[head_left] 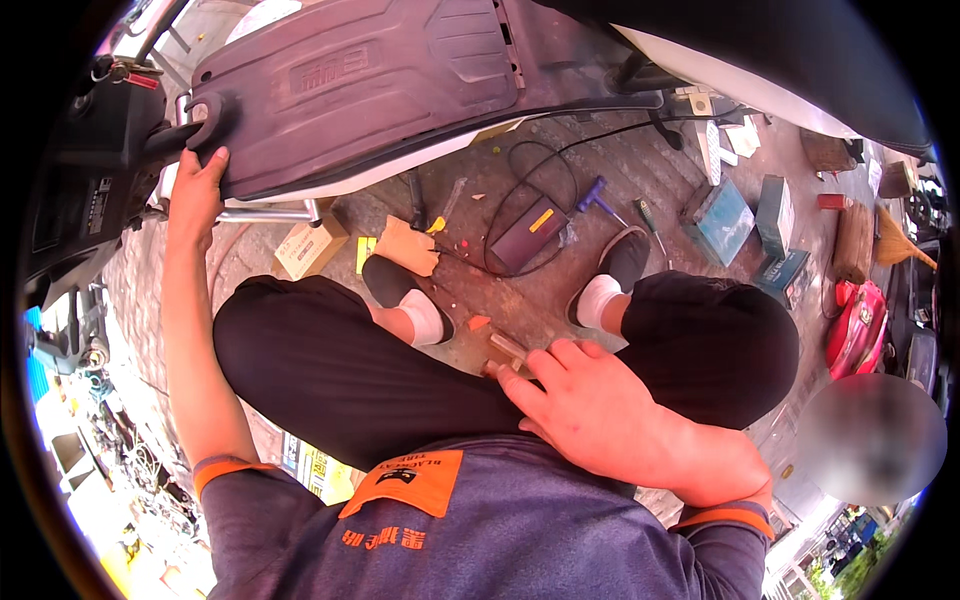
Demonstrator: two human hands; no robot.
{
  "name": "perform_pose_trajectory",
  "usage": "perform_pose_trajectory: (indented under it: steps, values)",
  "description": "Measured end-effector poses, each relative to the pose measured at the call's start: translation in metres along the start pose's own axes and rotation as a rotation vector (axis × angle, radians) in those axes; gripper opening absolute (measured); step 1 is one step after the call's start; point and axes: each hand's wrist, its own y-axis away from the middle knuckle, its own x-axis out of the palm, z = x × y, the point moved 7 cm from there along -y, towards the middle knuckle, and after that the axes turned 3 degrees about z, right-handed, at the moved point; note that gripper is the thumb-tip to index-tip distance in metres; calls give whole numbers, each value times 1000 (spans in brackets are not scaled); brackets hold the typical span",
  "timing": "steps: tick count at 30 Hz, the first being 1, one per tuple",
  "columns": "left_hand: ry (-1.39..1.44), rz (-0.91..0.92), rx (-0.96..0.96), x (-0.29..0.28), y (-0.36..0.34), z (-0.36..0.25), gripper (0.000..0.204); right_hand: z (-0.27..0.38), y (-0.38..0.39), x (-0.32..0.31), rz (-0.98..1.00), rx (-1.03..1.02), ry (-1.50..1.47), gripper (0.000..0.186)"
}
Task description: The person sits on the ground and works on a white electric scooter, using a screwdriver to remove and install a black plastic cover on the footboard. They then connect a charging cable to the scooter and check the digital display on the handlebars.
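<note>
Across the top lies a scooter's dark ribbed footboard (380, 85), with a pale lower edge. My left hand (198, 190) is up at its left front corner, thumb and fingers closed about the edge beside a black curved hook (210, 122). Over my lap, my right hand (590, 405) has bent fingers pointing left. Close to its fingertips is a small pale cylindrical piece (508, 346); whether the fingers hold it or it lies beyond them is unclear. A metal bar (270, 213) sticks out below the footboard.
On the ground between my feet lie a dark purple box (530, 234) with a cable, a blue T-handle tool (598, 197), a green-handled screwdriver (648, 222) and torn cardboard (407, 246). A carton (308, 248) sits left, teal boxes (718, 220) right, and a red bag (856, 325) farther right.
</note>
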Motion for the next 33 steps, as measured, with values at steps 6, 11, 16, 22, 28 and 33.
perform_pose_trajectory:
  steps: [6,11,16,22,28,33]
  values:
    - [-14,-66,8,3,1,-7,52,4,10,-13,-68,-38,-6,42]
    - [29,-130,54,-1,-5,5,56,5,17,-14,-73,-74,5,43]
    - [-29,-180,15,-8,-12,4,55,2,26,-14,-136,-68,1,48]
    - [188,-181,0,-1,1,2,48,1,36,-18,-111,-71,-54,43]
    - [43,-98,-78,15,13,-6,35,4,39,-24,-121,-120,-86,42]
    - [-13,-38,-4,14,8,-9,42,6,39,-22,-121,-135,-104,42]
